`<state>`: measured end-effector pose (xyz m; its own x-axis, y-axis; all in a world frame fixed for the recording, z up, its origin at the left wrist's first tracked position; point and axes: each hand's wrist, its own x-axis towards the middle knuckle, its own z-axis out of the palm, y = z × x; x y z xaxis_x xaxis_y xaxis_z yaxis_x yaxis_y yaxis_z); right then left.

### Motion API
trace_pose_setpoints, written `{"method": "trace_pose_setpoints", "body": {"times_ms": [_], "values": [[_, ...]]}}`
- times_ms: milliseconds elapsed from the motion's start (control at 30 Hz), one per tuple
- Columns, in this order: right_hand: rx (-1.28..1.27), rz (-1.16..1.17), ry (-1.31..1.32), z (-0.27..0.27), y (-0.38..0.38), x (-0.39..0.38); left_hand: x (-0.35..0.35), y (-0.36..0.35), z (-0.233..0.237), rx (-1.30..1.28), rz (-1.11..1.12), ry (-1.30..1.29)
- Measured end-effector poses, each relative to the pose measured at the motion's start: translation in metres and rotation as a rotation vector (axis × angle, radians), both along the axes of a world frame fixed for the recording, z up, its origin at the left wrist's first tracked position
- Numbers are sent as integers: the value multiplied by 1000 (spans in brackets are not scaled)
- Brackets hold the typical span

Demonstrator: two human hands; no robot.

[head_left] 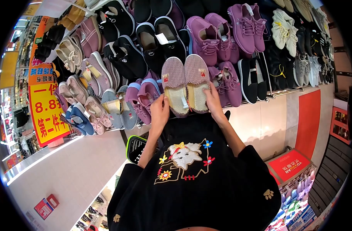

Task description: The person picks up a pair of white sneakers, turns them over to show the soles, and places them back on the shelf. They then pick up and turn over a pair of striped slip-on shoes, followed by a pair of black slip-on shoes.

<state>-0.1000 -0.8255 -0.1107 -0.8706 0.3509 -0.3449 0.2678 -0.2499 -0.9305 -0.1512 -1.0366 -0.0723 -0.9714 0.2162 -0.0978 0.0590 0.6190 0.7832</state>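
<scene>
A pair of striped slip-on shoes (186,73) with small red motifs and pale insoles lies side by side, toes pointing away from me. My left hand (159,111) is at the heel of the left shoe, thumb and fingers closed on its edge. On the other side, my right hand (214,101) grips the heel of the right shoe, its thumb near the opening. A small white tag hangs inside the left shoe. Purple shoes (144,94) stand just left of the pair, and more purple lace-up shoes (230,85) are on its right.
Rows of shoes fill the sloping rack, with black slip-ons (163,36) behind the pair. A metal rail (287,91) runs along its front edge. A green-rimmed basket (134,148) is beside my left forearm. A yellow and red sign (48,111) stands left; a red box (291,165) is lower right.
</scene>
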Motion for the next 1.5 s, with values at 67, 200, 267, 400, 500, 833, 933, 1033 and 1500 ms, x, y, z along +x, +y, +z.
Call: {"method": "trace_pose_setpoints", "body": {"times_ms": [67, 200, 267, 400, 500, 833, 933, 1033, 1500], "values": [[29, 12, -25, 4, -1, 0, 0, 3, 3, 13, -22, 39], [40, 22, -21, 6, 0, 0, 3, 3, 9, 30, -19, -30], [113, 9, 18, 4, 0, 0, 3, 0, 2, 9, -21, -66], [454, 54, 21, 30, 3, 3, 1, -8, -7, 215, -8, 30], [787, 168, -50, 57, 8, 3, -3, -10, -2, 322, 16, -15], [253, 219, 346, 75, 30, 0, -8, -13, 28, 859, 69, -273], [-173, 207, 371, 78, 31, 6, -19, -3, 41, 1014, -52, -227], [-293, 132, 354, 83, 12, 8, -11, 1, 41, 975, -74, -120], [-679, -63, 237, 74, 3, 5, -3, -1, 51, 1250, 154, -618]]}}
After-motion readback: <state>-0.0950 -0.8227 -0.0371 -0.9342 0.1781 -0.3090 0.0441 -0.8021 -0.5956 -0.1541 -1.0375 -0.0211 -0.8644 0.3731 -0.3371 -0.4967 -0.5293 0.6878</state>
